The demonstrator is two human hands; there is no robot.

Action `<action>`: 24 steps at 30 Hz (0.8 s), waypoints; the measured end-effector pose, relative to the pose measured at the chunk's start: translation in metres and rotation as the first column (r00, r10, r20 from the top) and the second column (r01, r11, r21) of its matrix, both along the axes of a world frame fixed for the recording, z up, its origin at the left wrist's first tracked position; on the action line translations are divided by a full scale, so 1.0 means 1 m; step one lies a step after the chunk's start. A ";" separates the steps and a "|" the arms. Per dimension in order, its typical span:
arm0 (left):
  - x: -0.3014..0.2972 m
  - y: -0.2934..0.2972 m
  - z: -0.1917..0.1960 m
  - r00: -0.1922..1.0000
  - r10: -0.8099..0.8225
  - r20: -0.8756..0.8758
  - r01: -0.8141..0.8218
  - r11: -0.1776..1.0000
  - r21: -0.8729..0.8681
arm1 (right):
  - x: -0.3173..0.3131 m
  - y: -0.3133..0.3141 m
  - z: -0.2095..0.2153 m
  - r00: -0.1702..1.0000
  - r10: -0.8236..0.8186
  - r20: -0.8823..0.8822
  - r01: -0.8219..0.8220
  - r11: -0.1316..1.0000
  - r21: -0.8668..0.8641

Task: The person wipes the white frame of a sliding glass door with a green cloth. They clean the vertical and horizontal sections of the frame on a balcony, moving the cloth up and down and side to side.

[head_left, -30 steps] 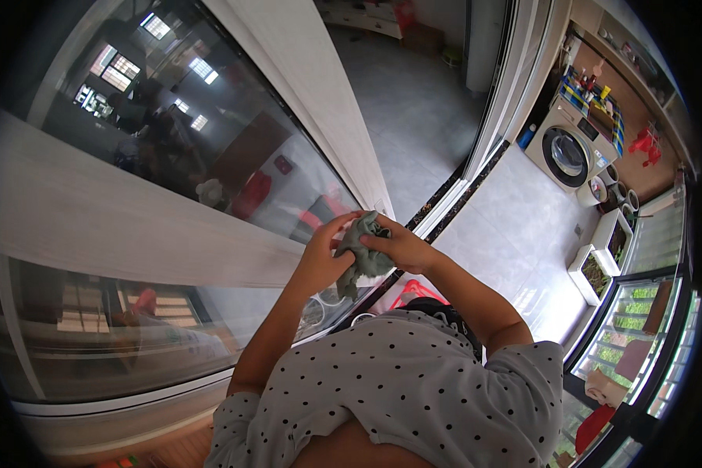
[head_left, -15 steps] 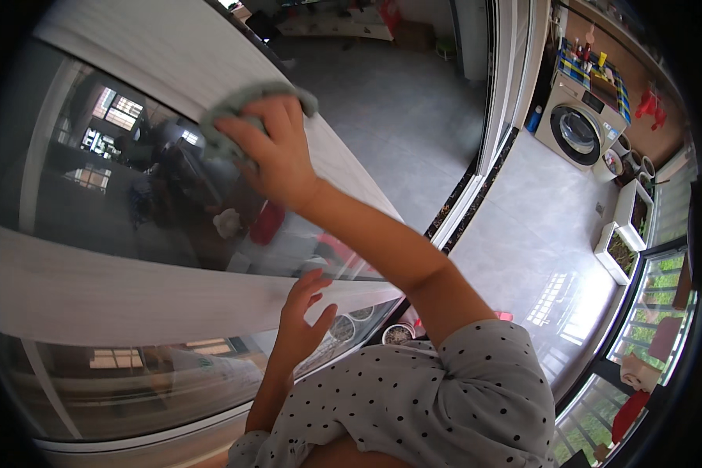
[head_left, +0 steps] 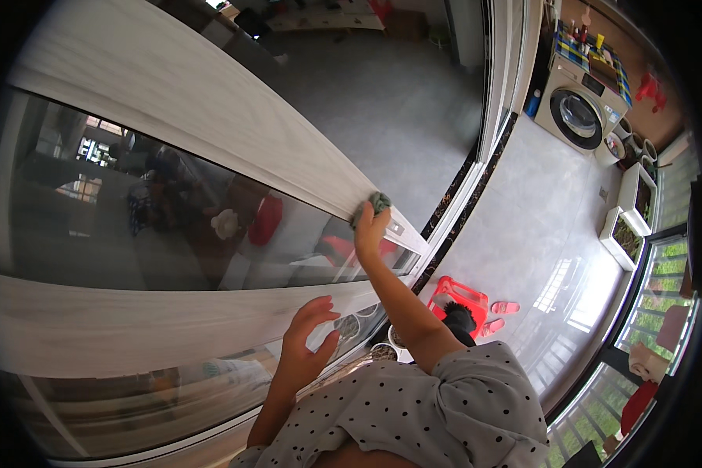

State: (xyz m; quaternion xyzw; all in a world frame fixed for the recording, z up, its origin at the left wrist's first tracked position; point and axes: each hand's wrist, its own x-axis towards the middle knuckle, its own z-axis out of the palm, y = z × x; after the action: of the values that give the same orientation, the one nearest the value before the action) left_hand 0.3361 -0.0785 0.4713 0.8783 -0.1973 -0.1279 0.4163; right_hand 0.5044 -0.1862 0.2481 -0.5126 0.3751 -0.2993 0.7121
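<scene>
My right hand [head_left: 372,232] grips a bunched grey-green cloth [head_left: 377,204] and presses it to the white frame [head_left: 288,160] of a glass door, low on the frame near its corner. A small metal plate [head_left: 396,227] sits in the frame right beside those fingers. My left hand [head_left: 307,335] hangs in front of the frame's lower white band [head_left: 171,316], fingers apart and nothing in it; whether it touches the band I cannot tell. Between the two white bands the dark glass pane [head_left: 187,257] mirrors windows and a red shape.
A red plastic stool [head_left: 462,292] stands on the tiled floor, pink slippers [head_left: 505,307] beside it. Flowerpots [head_left: 398,343] are close to my body. Farther off are a washing machine [head_left: 579,105] and white planters [head_left: 622,238]. A door track [head_left: 464,199] crosses the floor.
My right hand has swept the cloth down and to the right along the frame, from its upper part to near the corner. The stool and slippers have come into fuller view. My left hand stays open.
</scene>
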 end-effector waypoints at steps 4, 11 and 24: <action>0.000 0.012 -0.001 1.000 -0.026 -0.007 0.026 0.998 0.063 | -0.003 -0.005 0.148 0.921 0.110 0.374 0.006 0.955 -0.296; 0.017 0.017 -0.002 0.999 -0.032 0.039 0.030 0.998 0.047 | -0.004 -0.005 0.206 0.803 0.145 0.577 0.252 0.795 -0.552; 0.027 -0.003 -0.010 0.996 -0.072 0.047 0.069 0.996 0.050 | -0.018 0.009 -0.062 0.987 0.029 -0.158 -0.050 0.990 -0.135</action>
State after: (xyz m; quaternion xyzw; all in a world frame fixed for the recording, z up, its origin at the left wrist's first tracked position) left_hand 0.3627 -0.0814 0.4615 0.8833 -0.2351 -0.1258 0.3854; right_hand 0.4869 -0.1769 0.1862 -0.5898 0.3976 -0.2694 0.6492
